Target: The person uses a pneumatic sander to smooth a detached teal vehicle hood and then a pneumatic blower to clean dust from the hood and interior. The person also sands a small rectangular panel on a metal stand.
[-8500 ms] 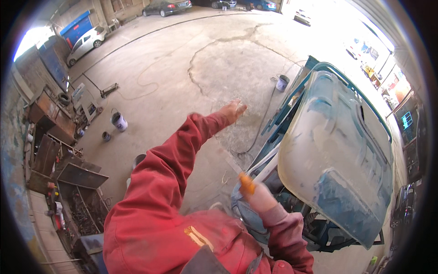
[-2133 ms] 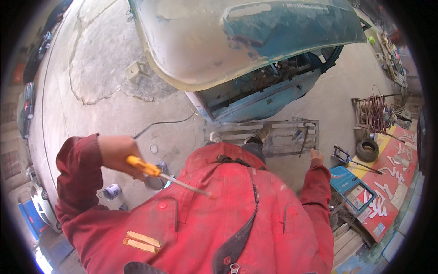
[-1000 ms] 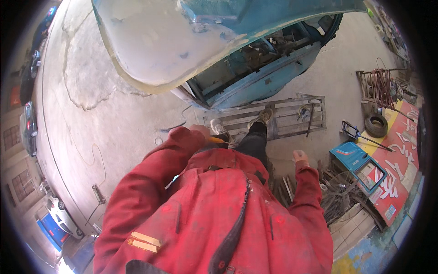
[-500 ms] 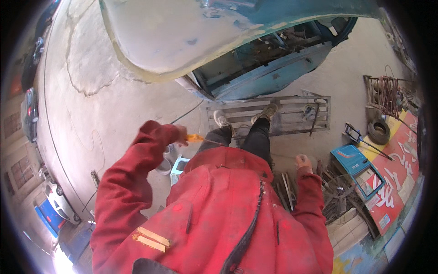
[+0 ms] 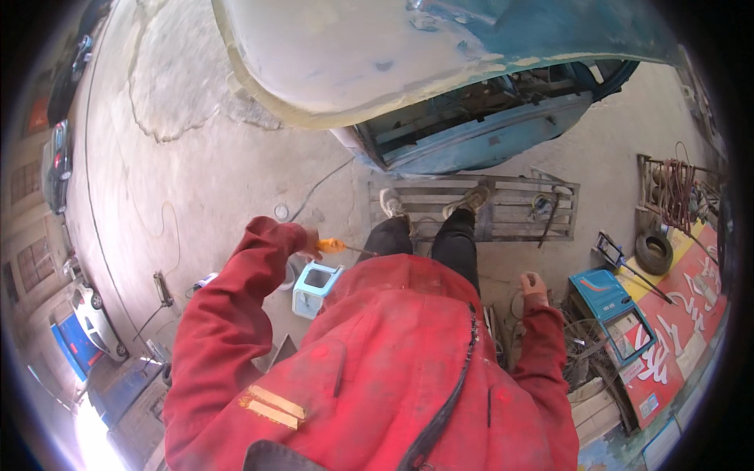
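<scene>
My left hand (image 5: 311, 244) is closed around the orange handle of a tool (image 5: 332, 246). A thin, dark shaft runs from the handle toward the front of my red jacket; its exact kind cannot be made out. Over at the right, my right hand (image 5: 533, 284) hangs with its fingers curled in, and nothing shows in it. Ahead of me is a large curved vehicle panel (image 5: 330, 63), whitish with a yellowish edge and blue-green paint to the right. Neither hand touches it.
Under the panel sits a blue-green vehicle body (image 5: 487, 137). My feet rest on a slatted wooden platform (image 5: 510, 208). A light-blue stool (image 5: 316, 289) stands near my left side. To the right are a blue door (image 5: 609, 302), a tyre (image 5: 653, 251) and a red sign board (image 5: 683, 314).
The view has shifted, so the panel and platform sit further right and lower. More of the stool shows beside me. The orange-handled tool stays in my left hand.
</scene>
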`<state>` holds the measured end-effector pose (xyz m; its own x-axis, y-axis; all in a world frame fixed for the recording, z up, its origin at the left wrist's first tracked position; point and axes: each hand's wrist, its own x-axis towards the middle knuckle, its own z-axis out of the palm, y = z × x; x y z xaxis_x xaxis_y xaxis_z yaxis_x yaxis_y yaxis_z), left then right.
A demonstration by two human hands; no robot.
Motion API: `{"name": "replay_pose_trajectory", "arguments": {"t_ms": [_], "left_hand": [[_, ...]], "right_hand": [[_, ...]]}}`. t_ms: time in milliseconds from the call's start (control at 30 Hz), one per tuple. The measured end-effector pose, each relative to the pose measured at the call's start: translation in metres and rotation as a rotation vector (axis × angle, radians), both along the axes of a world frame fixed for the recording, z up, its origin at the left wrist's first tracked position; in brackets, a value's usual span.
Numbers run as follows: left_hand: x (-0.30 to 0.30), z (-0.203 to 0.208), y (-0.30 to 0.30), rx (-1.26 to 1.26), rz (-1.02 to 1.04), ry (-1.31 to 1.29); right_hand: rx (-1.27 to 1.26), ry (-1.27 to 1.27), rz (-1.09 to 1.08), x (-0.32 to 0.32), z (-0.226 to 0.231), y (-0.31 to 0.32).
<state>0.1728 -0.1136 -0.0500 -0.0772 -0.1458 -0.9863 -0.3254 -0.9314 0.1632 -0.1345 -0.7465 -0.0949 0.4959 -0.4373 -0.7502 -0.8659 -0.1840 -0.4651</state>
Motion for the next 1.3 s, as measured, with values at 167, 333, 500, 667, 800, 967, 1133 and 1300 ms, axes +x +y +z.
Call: {"name": "replay_pose_trajectory", "arguments": {"t_ms": [167,333,500,667,800,967,1133,1300], "left_hand": [[-0.001,0.003,-0.014,0.081,0.021,-0.265],[0.001,0.01,-0.024,-0.059,0.013,-0.029],[0.011,0.02,-0.02,0.154,0.026,-0.382],[0.009,0.019,-0.024,0.163,0.258,-0.423],[-0.002,0.003,-0.031,0.188,0.455,-0.585],[-0.021,-0.024,-0.061,0.168,0.593,-0.554],[-0.018,-0.033,-0.114,0.025,0.669,-0.569],[-0.009,-0.033,-0.187,-0.088,0.697,-0.595]], "right_hand": [[-0.096,0.028,0.159,0.002,0.006,-0.001],[-0.14,0.041,0.179,0.004,0.0,0.007],[-0.098,-0.04,0.211,0.012,-0.003,0.016],[-0.059,-0.047,0.174,0.022,0.005,0.024],[-0.094,-0.031,0.213,0.025,0.004,0.031],[-0.04,-0.024,0.174,0.024,-0.006,0.04],[-0.07,0.016,0.229,0.033,-0.007,0.048],[0.022,-0.092,0.241,0.073,0.0,0.085]]}}
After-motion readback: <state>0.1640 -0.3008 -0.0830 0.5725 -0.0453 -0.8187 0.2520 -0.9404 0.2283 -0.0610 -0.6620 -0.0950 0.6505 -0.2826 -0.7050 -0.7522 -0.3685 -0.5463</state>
